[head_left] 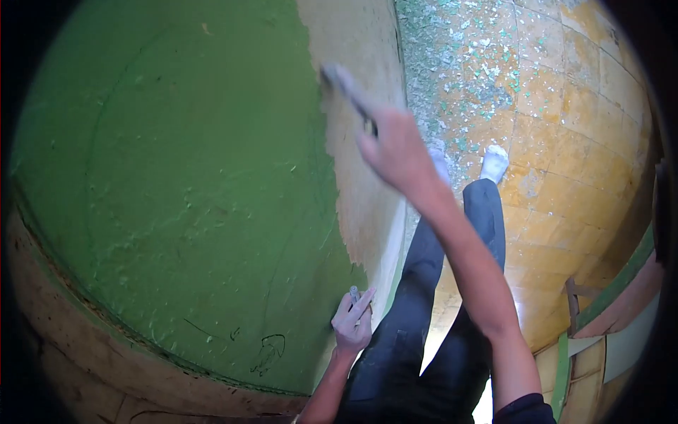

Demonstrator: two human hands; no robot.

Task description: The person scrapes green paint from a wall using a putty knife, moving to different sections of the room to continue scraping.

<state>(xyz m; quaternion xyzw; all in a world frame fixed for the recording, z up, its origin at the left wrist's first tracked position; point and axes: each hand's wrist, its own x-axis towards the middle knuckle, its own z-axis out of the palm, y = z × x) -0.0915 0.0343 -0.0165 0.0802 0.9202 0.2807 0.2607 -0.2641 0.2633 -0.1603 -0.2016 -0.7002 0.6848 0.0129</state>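
Note:
A green painted wall (198,177) fills the left of the view, with a bare pale strip (360,162) along its right side and a ragged paint edge between them. My right hand (395,145) is closed around the handle of a scraper (346,88), blurred by motion, whose tip is at the paint edge. Lower down, my left hand (353,324) is beside the wall near the lower end of the bare strip. Its fingers are closed around a small greyish object (354,291) that I cannot make out.
Green and white paint flakes (473,71) lie scattered over the yellowish tiled floor (565,162). My legs (484,219) and dusty feet (494,162) are below my right arm. Green-edged panels (614,290) stand at the lower right.

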